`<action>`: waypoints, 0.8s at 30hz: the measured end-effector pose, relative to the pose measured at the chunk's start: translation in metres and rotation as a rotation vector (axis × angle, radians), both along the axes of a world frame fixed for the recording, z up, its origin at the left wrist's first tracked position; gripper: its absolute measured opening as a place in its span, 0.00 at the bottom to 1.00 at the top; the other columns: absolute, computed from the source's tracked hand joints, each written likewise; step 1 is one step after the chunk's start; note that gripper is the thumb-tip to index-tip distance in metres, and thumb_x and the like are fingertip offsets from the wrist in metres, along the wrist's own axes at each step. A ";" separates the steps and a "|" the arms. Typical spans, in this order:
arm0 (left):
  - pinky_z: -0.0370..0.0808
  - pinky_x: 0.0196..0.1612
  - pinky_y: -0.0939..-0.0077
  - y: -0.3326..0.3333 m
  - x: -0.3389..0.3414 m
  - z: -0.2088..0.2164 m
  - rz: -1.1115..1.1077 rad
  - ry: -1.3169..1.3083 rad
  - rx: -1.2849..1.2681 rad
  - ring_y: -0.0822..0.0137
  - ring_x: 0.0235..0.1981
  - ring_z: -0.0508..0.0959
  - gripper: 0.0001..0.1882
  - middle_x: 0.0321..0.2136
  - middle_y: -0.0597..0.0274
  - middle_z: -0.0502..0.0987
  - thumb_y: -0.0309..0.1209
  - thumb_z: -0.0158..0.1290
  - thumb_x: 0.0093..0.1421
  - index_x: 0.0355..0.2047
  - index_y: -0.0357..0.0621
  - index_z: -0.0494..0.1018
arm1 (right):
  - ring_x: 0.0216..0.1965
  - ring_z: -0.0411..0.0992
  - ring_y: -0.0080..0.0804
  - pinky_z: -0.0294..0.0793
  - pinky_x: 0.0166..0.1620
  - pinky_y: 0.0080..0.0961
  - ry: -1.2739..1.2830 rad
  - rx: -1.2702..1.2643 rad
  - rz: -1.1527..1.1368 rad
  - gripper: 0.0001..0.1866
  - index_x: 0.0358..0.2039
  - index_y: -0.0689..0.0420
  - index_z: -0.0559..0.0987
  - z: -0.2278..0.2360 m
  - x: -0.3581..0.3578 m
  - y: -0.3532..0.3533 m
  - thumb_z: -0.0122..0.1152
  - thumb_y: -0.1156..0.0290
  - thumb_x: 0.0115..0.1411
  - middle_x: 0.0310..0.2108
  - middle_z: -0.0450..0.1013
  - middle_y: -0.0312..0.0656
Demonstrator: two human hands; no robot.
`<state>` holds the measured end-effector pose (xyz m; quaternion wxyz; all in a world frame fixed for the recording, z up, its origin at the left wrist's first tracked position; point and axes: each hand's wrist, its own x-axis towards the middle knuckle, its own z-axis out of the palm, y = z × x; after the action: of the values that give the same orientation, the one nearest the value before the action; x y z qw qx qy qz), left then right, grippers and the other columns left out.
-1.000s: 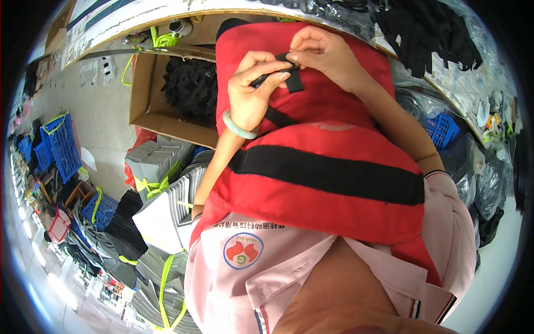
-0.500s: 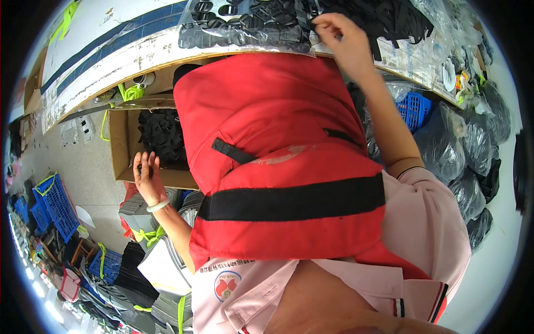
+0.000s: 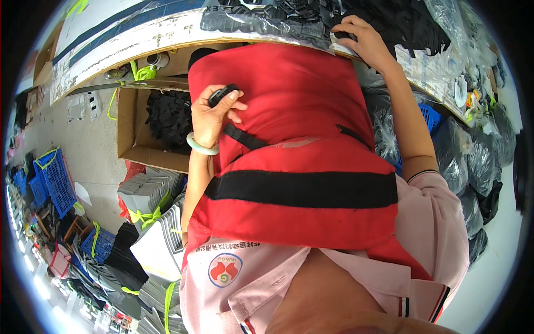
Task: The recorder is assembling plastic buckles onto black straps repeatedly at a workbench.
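My left hand (image 3: 207, 118), with a pale bangle at its wrist, is raised over the red apron (image 3: 283, 100). It pinches a small black plastic buckle (image 3: 223, 95) between thumb and fingers. At the table's front edge my right hand (image 3: 366, 45) has its fingers curled round something small and dark that I cannot make out. Beside it, to the left, lies a clear plastic bag of black buckles (image 3: 267, 23). To its right is a heap of black webbing straps (image 3: 397, 25).
The worn white table (image 3: 139, 44) runs across the top. Below it, on the left, stands a cardboard box (image 3: 129, 128) holding black pieces (image 3: 169, 117). Stacked grey sheets (image 3: 147, 192) and blue crates (image 3: 57, 178) are at left. Filled plastic bags (image 3: 450, 150) are at right.
My left hand has risen from beside the cardboard box to above the apron, bringing the black buckle with it. My right hand remains at the table edge, its fingers shifted slightly.
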<state>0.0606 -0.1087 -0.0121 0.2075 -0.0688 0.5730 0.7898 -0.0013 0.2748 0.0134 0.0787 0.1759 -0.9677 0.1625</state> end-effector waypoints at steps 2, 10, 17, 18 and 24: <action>0.77 0.20 0.80 0.000 0.001 -0.001 -0.041 -0.041 0.033 0.64 0.26 0.81 0.04 0.29 0.51 0.79 0.20 0.55 0.59 0.34 0.33 0.72 | 0.46 0.69 0.37 0.68 0.49 0.29 -0.186 0.021 -0.008 0.13 0.42 0.52 0.79 0.007 0.001 -0.003 0.61 0.71 0.54 0.39 0.71 0.37; 0.74 0.19 0.82 0.021 0.012 -0.014 -0.096 -0.116 0.143 0.68 0.21 0.78 0.04 0.23 0.58 0.77 0.24 0.56 0.59 0.33 0.34 0.74 | 0.43 0.72 0.38 0.70 0.47 0.29 0.004 -0.019 0.035 0.13 0.44 0.54 0.78 -0.016 -0.008 0.007 0.58 0.70 0.58 0.39 0.73 0.39; 0.76 0.27 0.79 0.025 0.010 -0.008 -0.041 -0.165 0.251 0.68 0.27 0.78 0.07 0.29 0.58 0.77 0.27 0.53 0.62 0.36 0.34 0.75 | 0.34 0.70 0.24 0.69 0.38 0.20 0.558 -0.506 -0.180 0.04 0.35 0.60 0.75 0.020 -0.023 -0.041 0.52 0.76 0.62 0.34 0.73 0.39; 0.77 0.27 0.79 0.030 0.007 -0.008 -0.078 -0.149 0.247 0.68 0.27 0.78 0.07 0.29 0.58 0.77 0.27 0.54 0.62 0.36 0.33 0.75 | 0.37 0.70 0.25 0.68 0.39 0.21 0.605 -0.549 -0.167 0.04 0.36 0.59 0.75 0.042 -0.016 -0.044 0.51 0.75 0.62 0.36 0.72 0.40; 0.79 0.25 0.79 0.023 0.008 -0.013 -0.017 -0.090 0.138 0.66 0.28 0.80 0.04 0.30 0.55 0.78 0.21 0.55 0.59 0.34 0.32 0.75 | 0.36 0.71 0.23 0.70 0.42 0.19 -0.056 -0.585 0.048 0.09 0.42 0.53 0.77 0.075 0.038 -0.133 0.55 0.69 0.63 0.37 0.74 0.34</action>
<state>0.0690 -0.0860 -0.0249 0.2440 -0.0848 0.5078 0.8218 0.0366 0.1420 0.0886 0.0955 0.1641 -0.8771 0.4412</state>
